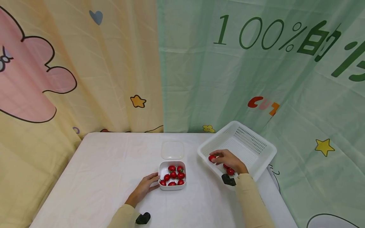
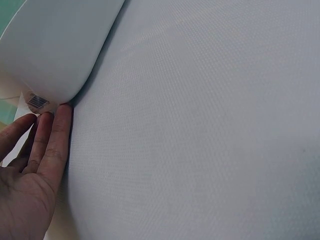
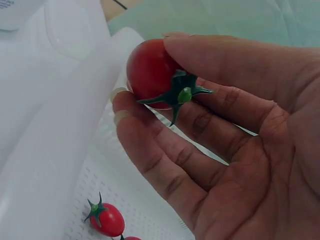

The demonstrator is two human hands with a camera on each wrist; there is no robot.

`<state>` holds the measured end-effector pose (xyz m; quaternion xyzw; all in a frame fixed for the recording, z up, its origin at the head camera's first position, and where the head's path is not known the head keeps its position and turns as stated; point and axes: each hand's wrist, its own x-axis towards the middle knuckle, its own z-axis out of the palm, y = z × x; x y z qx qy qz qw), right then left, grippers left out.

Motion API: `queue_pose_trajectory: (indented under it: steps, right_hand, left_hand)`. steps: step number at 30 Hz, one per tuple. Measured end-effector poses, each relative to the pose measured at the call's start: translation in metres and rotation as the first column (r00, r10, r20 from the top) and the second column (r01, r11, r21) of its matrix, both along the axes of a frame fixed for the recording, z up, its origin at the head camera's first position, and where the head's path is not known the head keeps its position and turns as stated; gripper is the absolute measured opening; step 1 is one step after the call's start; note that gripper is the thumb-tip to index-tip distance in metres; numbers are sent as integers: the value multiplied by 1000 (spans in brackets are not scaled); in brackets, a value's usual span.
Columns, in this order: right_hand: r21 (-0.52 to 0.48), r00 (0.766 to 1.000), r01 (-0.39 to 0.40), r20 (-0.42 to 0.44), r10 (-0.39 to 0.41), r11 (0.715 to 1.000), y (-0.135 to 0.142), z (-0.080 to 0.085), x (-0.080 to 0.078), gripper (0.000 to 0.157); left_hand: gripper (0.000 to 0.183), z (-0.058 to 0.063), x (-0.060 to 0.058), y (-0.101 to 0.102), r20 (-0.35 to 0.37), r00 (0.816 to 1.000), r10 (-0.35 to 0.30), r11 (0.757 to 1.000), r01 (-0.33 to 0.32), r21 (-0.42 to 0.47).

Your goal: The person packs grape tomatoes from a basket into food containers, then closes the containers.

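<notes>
My right hand pinches a cherry tomato between thumb and fingertips, its green calyx turned toward the palm. The hand is over the left side of a white perforated basket. Below it, a few more cherry tomatoes lie on the basket's floor. My left hand touches the left side of a small white square box with its fingertips, the fingers fairly straight. Several cherry tomatoes lie inside this box. In the left wrist view, a barcode label shows on the box's wall by the fingertips.
A clear lid lies on the white-covered table just behind the small box. The basket stands at the table's right side. Printed curtains hang along the table's back and sides.
</notes>
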<state>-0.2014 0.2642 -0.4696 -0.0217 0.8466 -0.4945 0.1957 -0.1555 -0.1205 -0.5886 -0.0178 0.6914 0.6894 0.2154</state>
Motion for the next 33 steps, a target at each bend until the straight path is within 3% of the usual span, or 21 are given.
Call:
queue_pose_trajectory:
  steps: [10,15,33]
  right_hand:
    - [-34,995,-43,-96,39,999,-21,5,0,38]
    - [-75,994,-64,-93,57,995,-32,6,-2,36]
    - [-82,994,-96,-66,91,992,-81,-9,-12,31]
  left_hand:
    - [61,0,-1,0,10,1000,9,1000,-9,14]
    - [60,-1,-1,0,9,1000,9,1000,-9,22]
    - [62,-1,-1,0,8,1000,10,1000,-11,12]
